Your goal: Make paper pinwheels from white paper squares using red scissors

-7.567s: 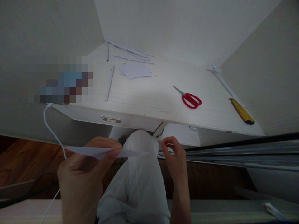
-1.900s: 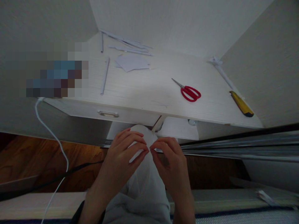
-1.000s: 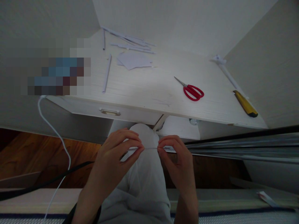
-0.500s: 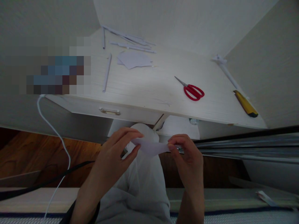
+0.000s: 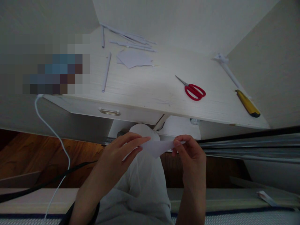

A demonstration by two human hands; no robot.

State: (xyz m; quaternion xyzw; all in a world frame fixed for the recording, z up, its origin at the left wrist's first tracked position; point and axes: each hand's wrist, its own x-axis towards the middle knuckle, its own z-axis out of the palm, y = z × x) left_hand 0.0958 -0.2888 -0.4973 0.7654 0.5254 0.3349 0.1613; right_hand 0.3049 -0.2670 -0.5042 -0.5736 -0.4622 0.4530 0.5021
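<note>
A small folded piece of white paper [image 5: 157,147] hangs between both hands, above my knee in white trousers [image 5: 142,175]. My left hand [image 5: 117,156] pinches its left end with thumb and fingers. My right hand [image 5: 189,153] pinches its right end. The hands are in front of the white desk [image 5: 150,90], below its front edge.
On the desk lie red scissors [image 5: 193,90], a yellow utility knife [image 5: 247,107], rolled paper sticks [image 5: 106,72], a flat paper sheet [image 5: 134,58] and more paper strips at the back. A drawer handle [image 5: 109,111] faces me. A white cable [image 5: 52,137] hangs at the left over wooden floor.
The paper was long and held by my left hand alone; both hands then closed on it and now pull apart, spreading the folded piece wider.
</note>
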